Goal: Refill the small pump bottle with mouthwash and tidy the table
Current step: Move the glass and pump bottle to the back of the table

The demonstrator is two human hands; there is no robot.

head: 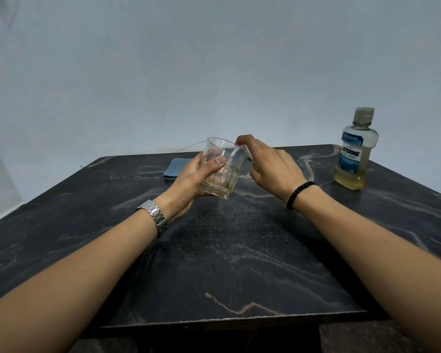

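Clear glass (222, 169) between both hands (189, 179).

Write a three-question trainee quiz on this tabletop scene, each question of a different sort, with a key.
1. True or false: the cap is on the clear plastic mouthwash bottle of yellowish liquid.
2. Which hand grips the clear glass tumbler? A) left hand B) right hand
3. Fill in: the folded blue cloth lies on the dark marble-patterned table, beyond the ___ hand.

Key: 1 true; 2 A; 3 left. The right hand's fingers are at the tumbler's rim; whether they pinch something is unclear.
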